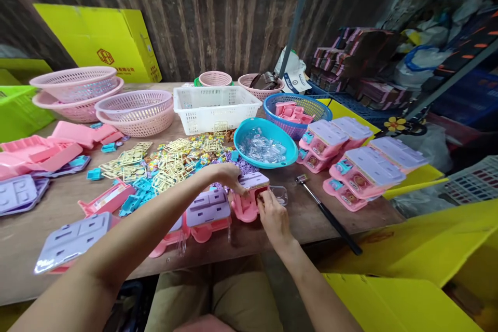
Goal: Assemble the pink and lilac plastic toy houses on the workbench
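A pink toy piece with a lilac top (254, 180) stands near the table's front edge, between my two hands. My left hand (227, 176) grips it from the back left, thumb on its near face. At its right side my right hand (274, 215) has its fingers bent and pressed together against the opening; whatever they pinch there is hidden. Just behind the right hand lies a clear plastic part (279, 195). Left of the held piece stands a similar pink and lilac toy (209, 212). A hammer with a black handle (330, 216) lies to the right.
Finished-looking pink and lilac toys (365, 171) are stacked at the right. A turquoise basin (237, 145) holds clear parts. Behind are a white basket (218, 101) and a blue basket (322, 104). Cream frames (175, 171) and turquoise pieces (143, 194) lie left; a yellow carton (389, 295) stands front right.
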The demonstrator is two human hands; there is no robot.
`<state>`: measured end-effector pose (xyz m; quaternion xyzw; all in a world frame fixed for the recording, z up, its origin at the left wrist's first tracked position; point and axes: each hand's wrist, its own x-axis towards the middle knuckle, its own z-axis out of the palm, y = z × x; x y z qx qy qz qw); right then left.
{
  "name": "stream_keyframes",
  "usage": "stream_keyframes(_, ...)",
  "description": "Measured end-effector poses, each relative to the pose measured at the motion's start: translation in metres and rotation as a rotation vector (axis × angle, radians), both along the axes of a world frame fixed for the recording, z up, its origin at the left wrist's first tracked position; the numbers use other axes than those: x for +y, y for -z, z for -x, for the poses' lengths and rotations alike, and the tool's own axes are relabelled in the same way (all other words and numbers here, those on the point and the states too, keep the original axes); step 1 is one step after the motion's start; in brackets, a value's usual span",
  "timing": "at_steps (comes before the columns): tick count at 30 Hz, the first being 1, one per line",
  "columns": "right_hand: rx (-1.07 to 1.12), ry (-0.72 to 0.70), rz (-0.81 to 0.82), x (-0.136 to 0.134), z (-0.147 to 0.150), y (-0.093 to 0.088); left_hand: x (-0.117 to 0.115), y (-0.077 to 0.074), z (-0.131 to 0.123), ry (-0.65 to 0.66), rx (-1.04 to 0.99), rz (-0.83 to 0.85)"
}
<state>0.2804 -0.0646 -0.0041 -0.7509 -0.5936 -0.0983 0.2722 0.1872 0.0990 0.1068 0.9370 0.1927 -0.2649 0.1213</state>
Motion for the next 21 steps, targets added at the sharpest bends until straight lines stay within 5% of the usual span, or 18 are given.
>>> stream_keyframes(6,0.243,-0.041,-0.237,-0.02,0.001,-0.002,-0.003,-0.002,0.0,0.015,0.001,-0.014)
stream_keyframes(12,0.401,0.025,-0.335,-0.05,0.004,-0.01,-0.03,-0.003,0.0,-0.04,-0.099,-0.102)
stream_keyframes(16,0.412,0.221,-0.402,-0.064,-0.005,-0.008,-0.041,-0.003,0.0,-0.06,-0.119,-0.134)
stream_keyframes(18,0.557,0.311,-0.377,-0.067,-0.015,-0.004,-0.041,-0.004,0.0,-0.045,-0.122,-0.127)
stream_keyframes(21,0.875,0.216,-0.219,-0.065,-0.025,0.003,-0.036,-0.004,-0.001,-0.025,-0.12,-0.111)
